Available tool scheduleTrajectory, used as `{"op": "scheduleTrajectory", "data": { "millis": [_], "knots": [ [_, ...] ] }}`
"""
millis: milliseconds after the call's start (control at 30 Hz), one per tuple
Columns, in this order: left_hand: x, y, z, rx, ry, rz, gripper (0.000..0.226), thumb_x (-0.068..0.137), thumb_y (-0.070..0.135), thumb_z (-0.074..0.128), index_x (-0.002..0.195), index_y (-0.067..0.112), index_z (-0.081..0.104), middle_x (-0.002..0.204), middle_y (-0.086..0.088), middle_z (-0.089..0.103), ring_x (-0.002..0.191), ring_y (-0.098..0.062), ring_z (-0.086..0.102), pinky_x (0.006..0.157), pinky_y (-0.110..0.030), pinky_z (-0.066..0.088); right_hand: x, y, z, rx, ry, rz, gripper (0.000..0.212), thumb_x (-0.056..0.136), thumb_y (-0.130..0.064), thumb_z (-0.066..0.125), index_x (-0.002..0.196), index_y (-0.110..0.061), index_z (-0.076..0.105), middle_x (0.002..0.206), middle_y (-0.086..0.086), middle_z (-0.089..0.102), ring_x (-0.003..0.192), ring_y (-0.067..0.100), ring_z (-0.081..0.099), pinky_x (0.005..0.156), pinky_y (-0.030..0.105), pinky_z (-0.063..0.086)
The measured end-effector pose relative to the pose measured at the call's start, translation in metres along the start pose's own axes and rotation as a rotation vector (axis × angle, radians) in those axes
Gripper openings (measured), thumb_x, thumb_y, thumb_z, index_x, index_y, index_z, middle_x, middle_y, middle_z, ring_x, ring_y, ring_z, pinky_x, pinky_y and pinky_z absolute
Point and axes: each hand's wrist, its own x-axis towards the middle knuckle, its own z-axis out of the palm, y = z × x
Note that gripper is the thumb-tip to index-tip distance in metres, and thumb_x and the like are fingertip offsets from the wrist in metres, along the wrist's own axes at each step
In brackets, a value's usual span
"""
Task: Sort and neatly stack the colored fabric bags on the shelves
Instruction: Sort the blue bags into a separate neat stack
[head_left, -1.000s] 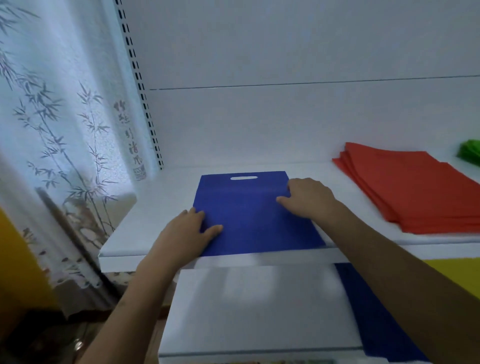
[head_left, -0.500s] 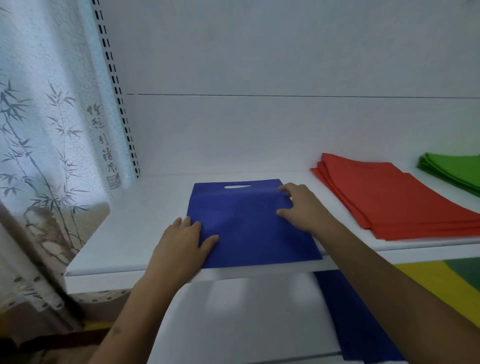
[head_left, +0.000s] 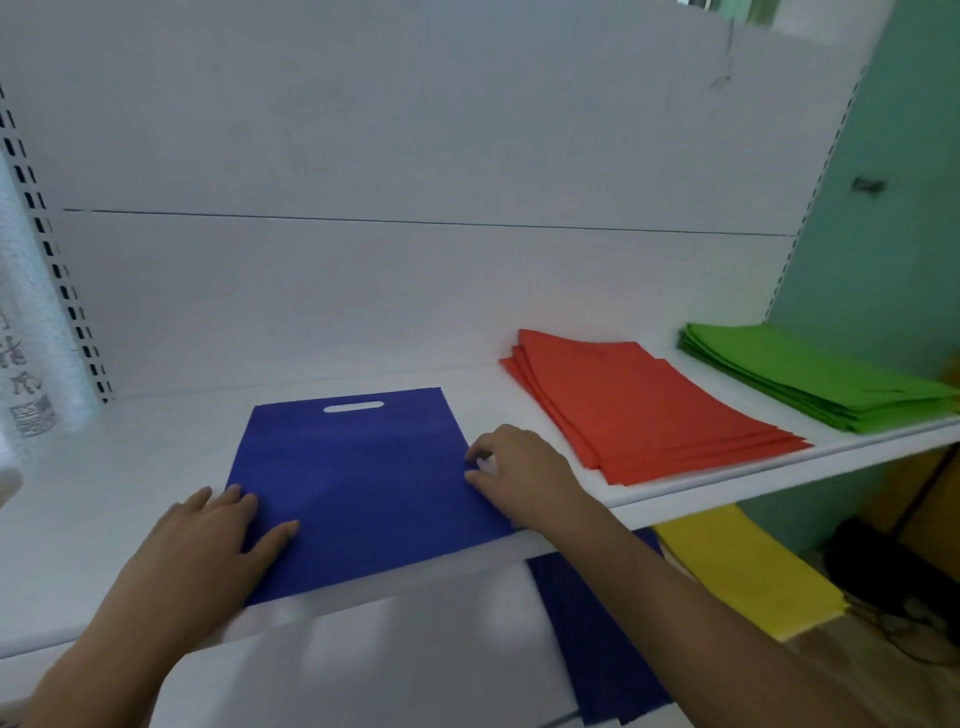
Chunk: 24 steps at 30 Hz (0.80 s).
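- Both hands are laid on the blue bag: left hand flat, fingers straight, pressed on its near-left corner; right hand at the right edge, fingers curled; whether the edge is pinched cannot be told.
- Upper shelf: blue bag is lying flat at its front, handle cutout facing the back panel, well apart from the red bag stack; green bag stack is farther right.
- Change against a second ago: right hand has been shifted from on top of the bag to its right edge; bag and left hand are barely moved.
- Judged: squaring is nearly finished; blue pile is started.
- Lower shelf: more blue bags and a yellow bag are left unsorted.
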Motion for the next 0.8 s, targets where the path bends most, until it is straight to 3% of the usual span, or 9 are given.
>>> {"op": "scheduleTrajectory", "data": {
  "millis": [200,267,300,367,800],
  "knots": [
    [0.001,0.022,-0.011,-0.095,0.008,0.013,0.030,0.087,0.049,0.050,0.072,0.024,0.054,0.076,0.008,0.057,0.076,-0.010,0.054,0.072,-0.031,0.045,-0.025,0.010,-0.013,0.081,0.000,-0.030,0.029,0.089,-0.036,0.057,0.117,-0.026,0.062,0.116,-0.005,0.058,0.103,0.013,0.054,0.084,0.027,0.045],
    [-0.001,0.040,-0.013,-0.133,0.008,-0.012,0.032,0.088,0.047,0.050,0.100,0.021,0.063,0.111,0.004,0.063,0.102,-0.016,0.058,0.087,-0.032,0.045,-0.033,0.012,-0.017,0.114,0.007,-0.035,0.030,0.090,-0.036,0.057,0.118,-0.026,0.061,0.117,-0.007,0.058,0.102,0.010,0.054,0.083,0.025,0.044],
    [-0.001,0.050,-0.013,-0.128,-0.021,-0.041,0.042,0.089,0.049,0.048,0.119,0.020,0.058,0.130,0.004,0.055,0.117,-0.017,0.053,0.097,-0.033,0.041,-0.037,0.012,-0.019,0.125,0.013,-0.039,0.029,0.090,-0.036,0.056,0.118,-0.026,0.061,0.118,-0.007,0.057,0.103,0.010,0.054,0.084,0.026,0.044],
    [0.002,0.066,-0.012,-0.169,-0.070,-0.051,0.055,0.089,0.050,0.046,0.136,0.022,0.044,0.144,0.005,0.043,0.129,-0.016,0.043,0.106,-0.034,0.035,-0.044,0.015,-0.023,0.146,0.030,-0.042,0.029,0.091,-0.036,0.056,0.118,-0.027,0.061,0.118,-0.009,0.058,0.103,0.009,0.053,0.087,0.028,0.046],
    [0.009,0.128,0.003,-0.245,-0.122,0.146,0.056,0.089,0.052,0.044,0.138,0.024,0.041,0.145,0.008,0.041,0.131,-0.011,0.038,0.108,-0.032,0.033,-0.082,0.060,-0.031,0.237,0.046,0.054,0.024,0.092,-0.031,0.054,0.114,-0.026,0.061,0.113,-0.011,0.055,0.101,0.005,0.052,0.092,0.027,0.045]
  ]
}}
